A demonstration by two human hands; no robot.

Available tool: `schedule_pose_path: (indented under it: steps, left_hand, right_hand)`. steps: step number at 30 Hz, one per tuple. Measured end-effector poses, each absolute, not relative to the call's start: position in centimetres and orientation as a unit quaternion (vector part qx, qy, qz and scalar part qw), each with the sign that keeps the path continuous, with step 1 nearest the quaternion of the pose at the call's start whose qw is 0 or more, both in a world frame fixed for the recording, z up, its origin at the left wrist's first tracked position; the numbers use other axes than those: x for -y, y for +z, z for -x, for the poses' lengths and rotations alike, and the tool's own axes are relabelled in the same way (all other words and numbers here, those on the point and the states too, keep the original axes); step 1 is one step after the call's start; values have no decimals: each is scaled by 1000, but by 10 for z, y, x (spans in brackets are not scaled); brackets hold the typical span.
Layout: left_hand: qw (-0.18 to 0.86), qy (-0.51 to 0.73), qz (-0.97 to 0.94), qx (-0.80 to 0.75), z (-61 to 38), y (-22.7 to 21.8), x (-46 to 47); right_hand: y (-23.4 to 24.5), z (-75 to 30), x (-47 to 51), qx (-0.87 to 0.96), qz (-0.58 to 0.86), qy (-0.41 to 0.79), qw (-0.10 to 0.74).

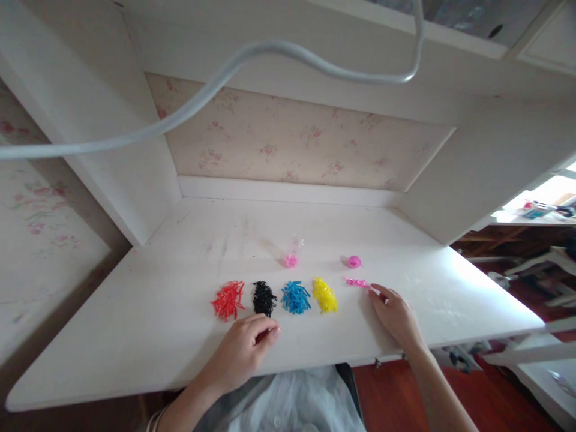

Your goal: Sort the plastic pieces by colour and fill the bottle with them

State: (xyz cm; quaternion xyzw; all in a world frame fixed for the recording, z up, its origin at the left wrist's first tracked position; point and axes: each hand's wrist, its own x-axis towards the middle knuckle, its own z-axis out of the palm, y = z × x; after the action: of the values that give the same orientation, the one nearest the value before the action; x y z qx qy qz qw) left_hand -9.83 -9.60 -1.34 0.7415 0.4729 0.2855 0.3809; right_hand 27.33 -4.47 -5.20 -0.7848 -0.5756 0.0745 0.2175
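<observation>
My left hand rests on the table edge side of a pile of small black rubber bands, fingers curled towards the thumb; nothing shows in them. My right hand pinches with thumb and forefinger at the near end of a small line of pink rubber bands. Between the hands lie a pile of blue rubber bands and a pile of yellow ones. Red rubber bands form a pile at the far left of the row.
Behind the piles is a small clear container with pink pieces at one end. A round pink item, perhaps its lid, lies to its right. A white cable crosses the upper view. White panels enclose the white table.
</observation>
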Motion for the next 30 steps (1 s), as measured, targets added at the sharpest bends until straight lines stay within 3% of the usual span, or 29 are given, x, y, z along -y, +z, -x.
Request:
schedule_pose_path:
  steps: [24, 30]
  left_hand:
    - [361, 264, -752, -484, 92, -19, 96]
    - [360, 268, -752, -484, 93, -20, 96]
  right_hand:
    - [-53, -271, 41, 621, 730, 61, 279]
    - [-35, -259, 39, 638, 695, 36, 330]
